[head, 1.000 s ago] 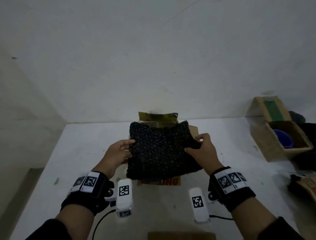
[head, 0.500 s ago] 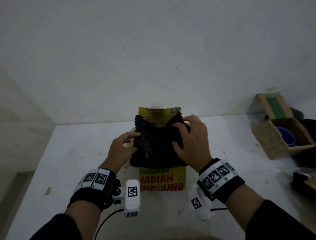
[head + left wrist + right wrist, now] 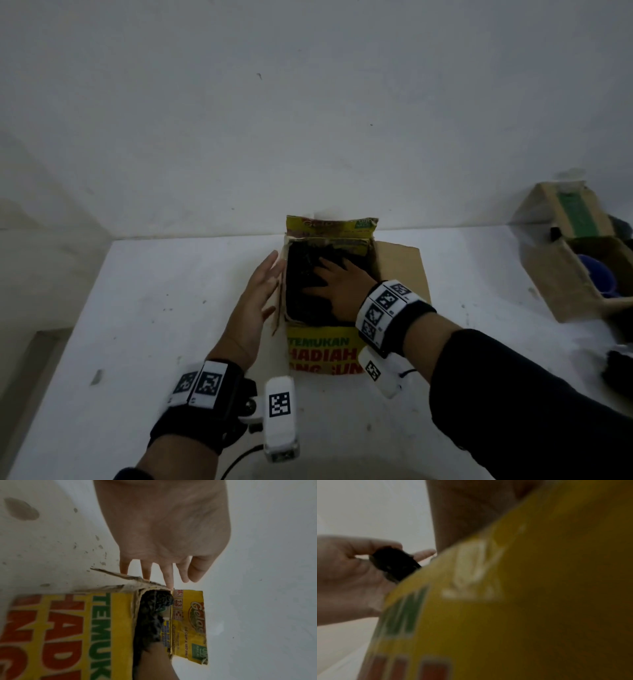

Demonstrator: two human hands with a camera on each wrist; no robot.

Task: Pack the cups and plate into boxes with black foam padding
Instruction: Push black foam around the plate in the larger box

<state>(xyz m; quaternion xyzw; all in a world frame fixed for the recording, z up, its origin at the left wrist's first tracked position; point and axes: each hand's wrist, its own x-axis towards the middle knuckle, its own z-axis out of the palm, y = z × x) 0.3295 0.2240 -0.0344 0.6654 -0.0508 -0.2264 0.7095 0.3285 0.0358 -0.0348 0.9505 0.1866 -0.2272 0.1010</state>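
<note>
A yellow printed cardboard box [image 3: 322,353] stands open in the middle of the white table. Black foam padding [image 3: 301,274] fills its inside. My right hand [image 3: 337,287] lies flat on the foam inside the box, fingers spread, pressing down. My left hand [image 3: 260,298] is straight-fingered just outside the box's left wall. In the left wrist view its fingertips [image 3: 169,582] touch the torn left flap [image 3: 126,577], with foam [image 3: 150,615] below. The right wrist view is blurred: the yellow box wall [image 3: 522,601] fills it. No cup or plate shows in this box.
A second brown cardboard box [image 3: 565,274] stands at the right edge with a blue cup [image 3: 597,277] inside. Dark objects [image 3: 620,373] lie at the far right. The box's brown right flap [image 3: 400,270] lies open. A white wall runs behind the table.
Both hands held the foam above the box; now it sits down inside. My left hand let go and moved to the box's left side. My right hand flattened onto the foam.
</note>
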